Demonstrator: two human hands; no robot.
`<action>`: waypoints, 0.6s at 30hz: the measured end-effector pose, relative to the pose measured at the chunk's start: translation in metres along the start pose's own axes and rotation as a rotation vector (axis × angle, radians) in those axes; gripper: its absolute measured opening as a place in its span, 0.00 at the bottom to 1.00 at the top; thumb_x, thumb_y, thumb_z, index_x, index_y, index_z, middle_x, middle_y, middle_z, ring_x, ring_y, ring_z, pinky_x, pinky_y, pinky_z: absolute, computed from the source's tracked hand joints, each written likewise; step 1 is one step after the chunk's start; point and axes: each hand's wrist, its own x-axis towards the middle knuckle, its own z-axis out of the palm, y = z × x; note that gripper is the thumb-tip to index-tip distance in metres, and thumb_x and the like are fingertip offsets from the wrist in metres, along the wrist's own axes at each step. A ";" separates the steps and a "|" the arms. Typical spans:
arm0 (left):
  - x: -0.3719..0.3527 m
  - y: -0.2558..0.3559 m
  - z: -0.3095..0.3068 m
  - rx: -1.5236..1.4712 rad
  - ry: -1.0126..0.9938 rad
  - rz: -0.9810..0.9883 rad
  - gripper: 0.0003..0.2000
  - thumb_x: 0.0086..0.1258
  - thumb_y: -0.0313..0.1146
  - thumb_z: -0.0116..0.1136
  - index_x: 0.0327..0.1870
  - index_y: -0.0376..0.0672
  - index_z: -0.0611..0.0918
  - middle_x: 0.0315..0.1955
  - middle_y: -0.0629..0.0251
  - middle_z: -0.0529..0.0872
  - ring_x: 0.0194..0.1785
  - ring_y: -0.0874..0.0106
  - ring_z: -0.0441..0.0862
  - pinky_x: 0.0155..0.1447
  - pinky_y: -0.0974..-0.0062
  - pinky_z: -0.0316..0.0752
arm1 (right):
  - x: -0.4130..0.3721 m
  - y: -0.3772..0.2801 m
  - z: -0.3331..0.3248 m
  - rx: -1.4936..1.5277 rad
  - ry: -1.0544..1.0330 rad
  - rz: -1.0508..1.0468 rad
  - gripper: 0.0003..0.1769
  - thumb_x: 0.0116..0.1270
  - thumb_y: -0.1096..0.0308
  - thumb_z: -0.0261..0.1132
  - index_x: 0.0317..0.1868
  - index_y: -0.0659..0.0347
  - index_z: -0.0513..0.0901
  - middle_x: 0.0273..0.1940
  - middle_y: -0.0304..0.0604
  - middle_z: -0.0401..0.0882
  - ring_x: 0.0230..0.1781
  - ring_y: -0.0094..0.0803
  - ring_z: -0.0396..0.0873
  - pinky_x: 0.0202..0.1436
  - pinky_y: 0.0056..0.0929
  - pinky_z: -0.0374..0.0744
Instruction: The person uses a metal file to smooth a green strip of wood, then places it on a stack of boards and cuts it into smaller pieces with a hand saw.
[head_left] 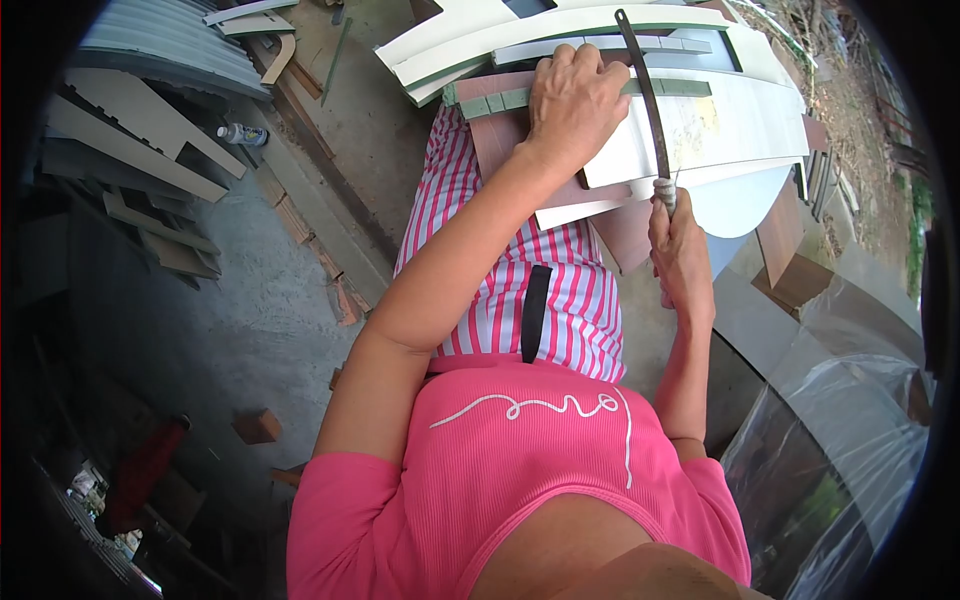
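Observation:
My right hand (682, 250) is wrapped round the pale, wrapped-looking handle of a narrow saw (648, 95). Its long dark blade has a hole at the tip; I cannot make out the teeth. The blade points away from me and crosses a green strip of board (683, 88) marked by several crosswise lines. Left of the blade, my left hand (578, 105) presses the strip down, fingers bent over it. Beneath lies a stack of white-faced boards (625, 150) above my lap. A second, grey-white strip (690, 45) with similar lines lies beyond my left fingers.
Cut board offcuts (150, 150) lean at the left beside a small bottle (243, 134). Corrugated sheet (175, 40) stands at the upper left. Clear plastic sheeting (830, 400) covers things at the right. A small brown block (257, 427) rests on the concrete floor (270, 300).

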 end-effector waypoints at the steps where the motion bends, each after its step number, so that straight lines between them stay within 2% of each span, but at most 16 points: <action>1: 0.000 0.000 0.000 0.006 -0.001 -0.003 0.12 0.51 0.37 0.73 0.34 0.48 0.83 0.32 0.66 0.77 0.40 0.64 0.76 0.41 0.65 0.72 | 0.003 -0.001 0.002 0.004 0.020 -0.032 0.15 0.78 0.61 0.50 0.49 0.68 0.70 0.22 0.63 0.77 0.22 0.55 0.80 0.28 0.46 0.74; 5: 0.000 0.000 -0.002 0.002 0.010 -0.004 0.12 0.51 0.37 0.73 0.34 0.48 0.83 0.32 0.66 0.78 0.40 0.64 0.76 0.41 0.64 0.72 | 0.002 -0.009 -0.003 0.025 -0.027 0.039 0.15 0.77 0.62 0.51 0.48 0.69 0.70 0.24 0.66 0.78 0.24 0.58 0.80 0.29 0.47 0.74; 7: -0.001 0.001 -0.003 0.004 -0.006 -0.025 0.12 0.51 0.37 0.73 0.34 0.48 0.83 0.32 0.66 0.78 0.40 0.64 0.76 0.41 0.64 0.72 | 0.000 -0.001 0.003 0.025 0.017 -0.026 0.14 0.77 0.63 0.51 0.49 0.68 0.70 0.24 0.66 0.78 0.25 0.60 0.80 0.29 0.47 0.74; 18: 0.000 0.000 -0.002 -0.002 0.002 -0.019 0.11 0.52 0.37 0.73 0.35 0.48 0.84 0.33 0.66 0.79 0.40 0.63 0.76 0.42 0.65 0.73 | -0.035 0.028 0.001 0.005 -0.019 0.024 0.14 0.79 0.62 0.49 0.54 0.63 0.71 0.24 0.62 0.77 0.25 0.58 0.80 0.30 0.46 0.73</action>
